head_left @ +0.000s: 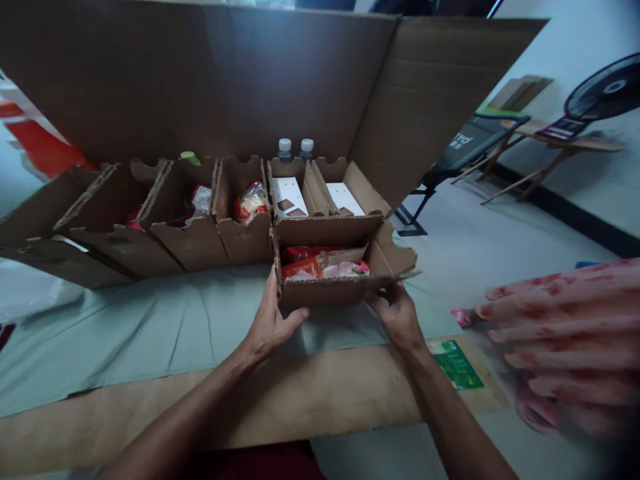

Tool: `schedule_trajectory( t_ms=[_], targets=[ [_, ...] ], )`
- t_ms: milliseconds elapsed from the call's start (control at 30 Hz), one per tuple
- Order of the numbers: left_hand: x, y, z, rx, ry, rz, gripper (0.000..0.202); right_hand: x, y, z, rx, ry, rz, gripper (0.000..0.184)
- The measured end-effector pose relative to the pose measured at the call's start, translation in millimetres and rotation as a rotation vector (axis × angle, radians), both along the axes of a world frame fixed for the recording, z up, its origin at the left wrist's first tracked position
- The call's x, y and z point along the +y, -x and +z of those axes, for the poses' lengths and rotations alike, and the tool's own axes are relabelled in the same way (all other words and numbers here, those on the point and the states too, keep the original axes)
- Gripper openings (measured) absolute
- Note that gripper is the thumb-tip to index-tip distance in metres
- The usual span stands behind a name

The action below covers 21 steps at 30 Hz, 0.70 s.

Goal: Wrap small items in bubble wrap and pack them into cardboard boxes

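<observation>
A small open cardboard box [327,293] with scalloped ends lies crosswise in front of a row of similar boxes. Inside it are red and pink plastic packets [320,263]. My left hand [270,323] is against its left end, with the thumb stretched out in front and the fingertips hidden behind the side. At the lower right corner, my right hand [397,317] has its fingers curled under the edge. The box is held between both hands. Directly behind are two narrow boxes with white cartons [290,197] inside.
More open cardboard boxes [193,247] stand leftward, some holding packets. Two white-capped bottles [285,150] rise behind them. A tall cardboard sheet [225,80] screens the back. A pale green cloth [165,320] covers the table. At right are a person's pink patterned clothing [575,333] and a fan [610,90].
</observation>
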<state>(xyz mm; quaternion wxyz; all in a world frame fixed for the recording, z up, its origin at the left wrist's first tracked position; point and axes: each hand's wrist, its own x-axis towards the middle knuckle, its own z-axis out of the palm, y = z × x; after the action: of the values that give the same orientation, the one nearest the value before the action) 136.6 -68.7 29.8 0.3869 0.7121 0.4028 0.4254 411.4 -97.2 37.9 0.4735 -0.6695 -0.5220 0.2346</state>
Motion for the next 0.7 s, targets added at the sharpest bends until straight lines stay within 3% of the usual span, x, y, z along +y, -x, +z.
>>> schedule_trajectory(
  t_ms=[100,200,267,367,433,500,600,700],
  targets=[
    [-29,28,0.1,-0.061,0.133,0.098,0.073,-34,37,-4.9,-0.061,-0.031,-0.06,0.044],
    [-67,83,-4.0,0.002,0.351,0.243,0.043,-65,85,-6.9,-0.088,-0.04,0.03,0.029],
    [-81,119,-1.3,-0.004,0.412,0.389,0.042,-66,118,-3.1,-0.062,-0.057,0.153,0.024],
    [-75,148,11.3,-0.06,0.341,0.574,0.055,-41,152,5.4,0.007,-0.116,0.24,0.024],
    [-61,147,18.7,-0.078,0.288,0.568,0.06,-27,160,7.5,0.022,-0.128,0.199,0.024],
    [-46,137,21.2,-0.09,0.261,0.479,0.061,-28,159,4.3,0.0,-0.114,0.119,0.026],
    [-34,125,15.2,-0.124,0.294,0.347,0.064,-60,150,-11.3,-0.043,-0.053,0.011,0.035],
    [-35,131,2.8,-0.176,0.291,0.281,0.071,-100,135,-31.3,-0.023,0.006,-0.071,0.042]
  ],
)
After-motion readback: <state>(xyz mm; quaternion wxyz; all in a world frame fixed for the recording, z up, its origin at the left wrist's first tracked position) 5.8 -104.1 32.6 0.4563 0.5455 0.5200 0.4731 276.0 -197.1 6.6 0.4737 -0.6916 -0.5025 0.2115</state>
